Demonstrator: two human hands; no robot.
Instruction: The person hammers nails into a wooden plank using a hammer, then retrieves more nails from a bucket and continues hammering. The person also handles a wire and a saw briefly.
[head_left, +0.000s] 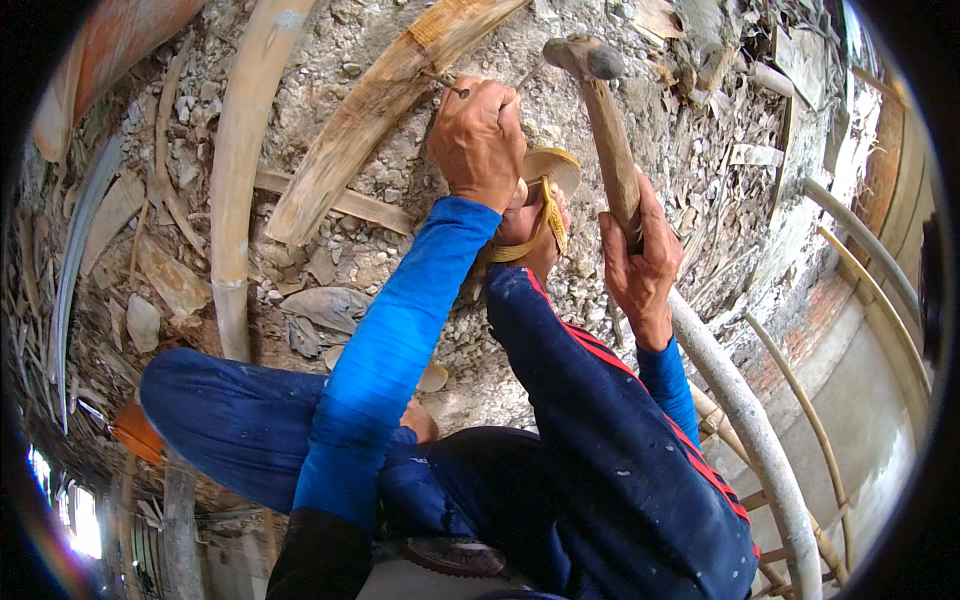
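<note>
My left hand is closed around a metal nail whose head shows above my fingers, beside a split wooden board lying on the rubble ground. Whether the nail's far end touches the wood, I cannot tell. The handle of a hammer is gripped in my right hand; its dark metal head points up and away, to the right of my left hand. Just below my left hand, my foot wears a yellow flip-flop.
A long pale pole lies left of the board, and a thin wooden slat runs beneath it. Wood scraps and stones litter the left side. A grey pole curves past my right knee, near a wall.
</note>
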